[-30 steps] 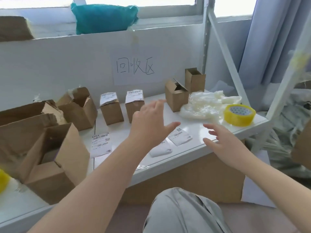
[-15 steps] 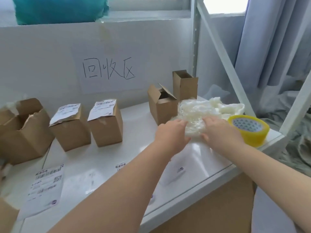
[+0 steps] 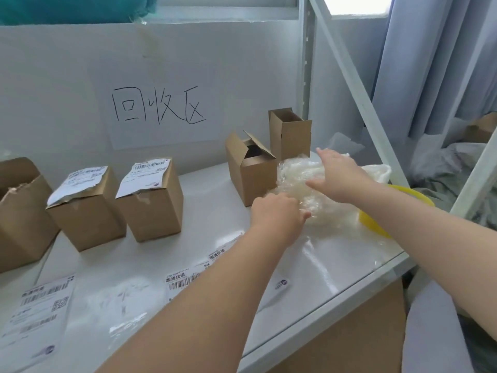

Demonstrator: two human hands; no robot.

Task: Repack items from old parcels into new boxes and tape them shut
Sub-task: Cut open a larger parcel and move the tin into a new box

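On the white shelf [image 3: 215,230], at its right end, my left hand [image 3: 278,214] grips the near edge of the crumpled plastic wrap [image 3: 294,175]. My right hand [image 3: 340,172] lies flat on top of it, fingers straight. The wrap touches an open-flapped box [image 3: 250,179]. A yellow tape roll [image 3: 375,224] sits just beside it, partly hidden by my right forearm.

We've got a white table [image 3: 209,224] here: a torn box [image 3: 18,211] far left, two labelled boxes [image 3: 150,200] side by side, two open boxes [image 3: 251,170] behind, plastic wrap [image 3: 304,179] heaped beside a yellow tape roll [image 3: 372,223], and shipping labels [image 3: 37,319] flat up front.
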